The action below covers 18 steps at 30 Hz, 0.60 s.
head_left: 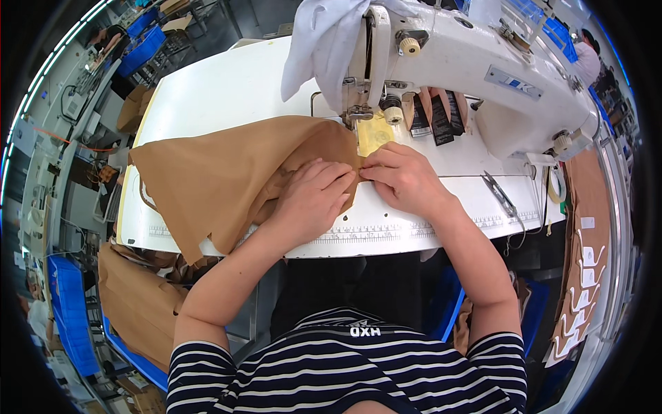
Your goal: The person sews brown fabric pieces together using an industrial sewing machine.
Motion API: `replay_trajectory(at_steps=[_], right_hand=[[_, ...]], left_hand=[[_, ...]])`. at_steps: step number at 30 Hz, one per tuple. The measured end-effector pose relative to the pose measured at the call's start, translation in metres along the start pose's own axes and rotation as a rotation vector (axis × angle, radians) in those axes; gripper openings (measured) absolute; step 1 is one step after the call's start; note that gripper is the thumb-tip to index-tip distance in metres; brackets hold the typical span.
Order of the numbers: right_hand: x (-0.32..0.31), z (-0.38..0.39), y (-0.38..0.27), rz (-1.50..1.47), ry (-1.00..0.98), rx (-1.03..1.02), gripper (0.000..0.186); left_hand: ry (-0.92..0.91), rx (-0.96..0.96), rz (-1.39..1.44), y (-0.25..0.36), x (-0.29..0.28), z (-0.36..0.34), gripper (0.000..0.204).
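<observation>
A large piece of brown fabric (214, 165) spreads over the left half of the white sewing table, its right edge beside the needle area of a white sewing machine (448, 45). My left hand (314, 196) lies on the fabric with its fingers close together and fairly flat, the cloth bunching in folds beside them. Just in front of the presser foot, my right hand (407, 179) pinches the fabric's right edge between thumb and fingers. The fingertips underneath are hidden. A yellow patch (375, 135) shows on the machine bed behind my right hand.
Thread snips (500, 194) lie right of my right hand, near a printed ruler strip (386, 234). Black labels (445, 119) sit under the machine arm. White cloth (321, 45) drapes over the machine head. More brown fabric (134, 297) fills a bin at lower left; brown pieces (586, 231) hang at right.
</observation>
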State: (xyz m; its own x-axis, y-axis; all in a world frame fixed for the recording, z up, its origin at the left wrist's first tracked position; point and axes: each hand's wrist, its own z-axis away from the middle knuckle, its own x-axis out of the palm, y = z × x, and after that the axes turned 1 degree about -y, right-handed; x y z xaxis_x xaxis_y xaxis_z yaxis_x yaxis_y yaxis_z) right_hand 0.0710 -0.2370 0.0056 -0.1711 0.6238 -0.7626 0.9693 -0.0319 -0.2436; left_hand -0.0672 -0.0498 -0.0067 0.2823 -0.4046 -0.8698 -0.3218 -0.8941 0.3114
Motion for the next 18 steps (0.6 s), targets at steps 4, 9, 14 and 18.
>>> replay_trajectory(at_steps=[4,9,14,18], right_hand=[[0.000,0.001,0.000,-0.006,-0.010,0.005,0.015],[0.001,0.000,-0.001,0.017,-0.007,-0.013,0.022],[0.003,-0.001,-0.008,0.030,-0.003,0.033,0.028],[0.001,0.002,-0.012,0.124,-0.103,0.023,0.030]], left_hand=[[0.016,0.021,-0.100,0.007,-0.004,-0.006,0.036],[-0.019,-0.054,-0.064,0.009,-0.005,-0.008,0.038],[-0.030,-0.058,0.025,0.002,-0.011,-0.014,0.031],[-0.152,-0.088,0.102,-0.007,-0.028,-0.029,0.021]])
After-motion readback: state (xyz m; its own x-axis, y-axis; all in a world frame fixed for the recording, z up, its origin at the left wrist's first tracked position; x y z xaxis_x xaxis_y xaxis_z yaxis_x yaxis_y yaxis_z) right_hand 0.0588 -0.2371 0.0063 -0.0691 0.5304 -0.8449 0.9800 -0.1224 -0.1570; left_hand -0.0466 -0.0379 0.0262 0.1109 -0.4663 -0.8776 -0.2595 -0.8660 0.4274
